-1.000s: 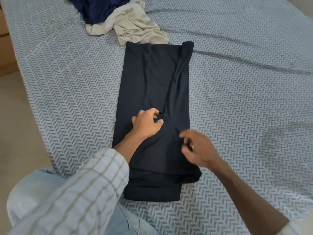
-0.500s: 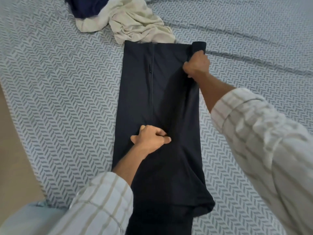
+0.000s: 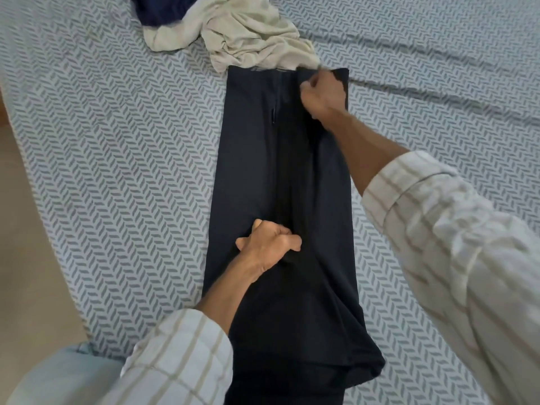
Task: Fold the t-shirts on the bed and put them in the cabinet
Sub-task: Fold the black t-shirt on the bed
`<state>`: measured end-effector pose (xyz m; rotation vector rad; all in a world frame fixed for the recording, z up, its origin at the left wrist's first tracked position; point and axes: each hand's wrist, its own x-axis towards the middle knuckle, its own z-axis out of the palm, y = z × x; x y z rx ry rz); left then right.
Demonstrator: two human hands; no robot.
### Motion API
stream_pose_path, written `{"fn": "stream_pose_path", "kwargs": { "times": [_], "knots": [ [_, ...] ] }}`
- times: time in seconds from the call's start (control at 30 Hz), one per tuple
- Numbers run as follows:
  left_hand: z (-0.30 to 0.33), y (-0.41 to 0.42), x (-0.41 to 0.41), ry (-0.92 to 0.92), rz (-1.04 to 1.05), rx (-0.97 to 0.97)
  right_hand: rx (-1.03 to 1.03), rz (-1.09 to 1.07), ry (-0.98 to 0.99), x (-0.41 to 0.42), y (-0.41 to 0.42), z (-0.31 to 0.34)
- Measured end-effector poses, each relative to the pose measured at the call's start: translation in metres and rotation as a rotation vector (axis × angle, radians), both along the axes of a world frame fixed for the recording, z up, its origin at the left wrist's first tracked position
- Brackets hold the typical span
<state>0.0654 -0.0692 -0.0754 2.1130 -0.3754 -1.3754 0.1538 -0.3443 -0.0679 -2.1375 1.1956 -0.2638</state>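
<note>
Bed (image 3: 438, 68): one, filling most of the view, covered in a pale blue sheet with a grey herringbone print; long creases run across its far right part.

Floor (image 3: 26, 258): one strip of plain beige along the left edge, beside the bed.

T-shirts: three in view, all on the bed.

Black t-shirt (image 3: 251, 171): one, folded into a long narrow band running from the near edge of the bed toward the far side; its near end hangs in loose folds, and its far edge touches the cream garment.

Cream t-shirt (image 3: 251, 33): one, crumpled in a heap at the far end of the black band.

Navy t-shirt (image 3: 163, 10): one, bunched at the top edge of the view, lying against the cream heap, partly cut off.

Sleeves: two, both off-white with tan checked lines, rolled back on the forearms.

Hands: two, both on the black t-shirt, well apart along its length.

Right hand (image 3: 323, 96): one, reaching to the far right corner of the band, fingers curled, its grip closed round a pinch of the black cloth there; slightly blurred.

Left hand (image 3: 270, 244): one, at the middle of the band, fingers curled under and thumb out, its grip bunching a fold of the black cloth against the bed.
</note>
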Motion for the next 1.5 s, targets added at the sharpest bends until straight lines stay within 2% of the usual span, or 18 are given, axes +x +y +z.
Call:
{"fn": "stream_pose_path", "kwargs": {
  "times": [0.13, 0.27, 0.4, 0.57, 0.63, 0.7, 0.77, 0.83, 0.9, 0.97, 1.07, 1.13, 1.23, 1.37, 1.5],
  "knots": [
    [-0.002, 0.0, 0.001, 0.018, 0.005, -0.013, -0.048, 0.085, 0.14, 0.001, 0.003, -0.014],
    [-0.005, 0.002, 0.003, 0.017, -0.014, -0.027, -0.095, 0.111, 0.029, 0.006, 0.007, -0.015],
    [-0.012, 0.002, 0.003, 0.0, -0.016, -0.034, -0.071, 0.149, 0.049, 0.002, 0.016, -0.015],
    [0.001, 0.004, 0.002, -0.008, -0.018, -0.078, -0.031, 0.216, -0.027, -0.042, 0.05, -0.006],
    [0.014, 0.008, 0.002, 0.031, 0.087, -0.208, -0.06, 0.263, -0.027, -0.08, 0.073, -0.009],
    [0.02, 0.016, 0.006, 0.099, 0.334, -0.406, -0.091, 0.326, 0.006, -0.122, 0.098, -0.018],
    [0.033, 0.031, 0.005, 0.088, 0.543, -0.498, -0.107, 0.366, -0.014, -0.167, 0.126, -0.02],
    [0.034, 0.045, 0.0, -0.086, 0.558, -0.42, -0.141, 0.371, -0.077, -0.209, 0.153, -0.017],
    [0.031, 0.061, -0.008, -0.294, 0.418, -0.268, -0.234, 0.407, -0.144, -0.248, 0.181, -0.011],
    [0.03, 0.076, -0.018, -0.399, 0.237, -0.091, -0.303, 0.499, -0.161, -0.281, 0.21, -0.003],
    [0.029, 0.093, -0.035, -0.42, 0.04, 0.17, -0.34, 0.712, 0.012, -0.314, 0.241, 0.001],
    [0.029, 0.099, -0.045, -0.412, 0.027, 0.238, -0.303, 0.818, 0.196, -0.325, 0.253, 0.0],
    [0.035, 0.108, -0.055, -0.394, 0.083, 0.204, -0.24, 0.86, 0.306, -0.327, 0.259, 0.002],
    [0.044, 0.12, -0.063, -0.36, 0.186, 0.006, -0.214, 0.891, 0.248, -0.321, 0.262, 0.007],
    [0.043, 0.135, -0.064, -0.354, 0.286, -0.059, -0.198, 0.864, 0.153, -0.322, 0.269, 0.007]
  ]
}}
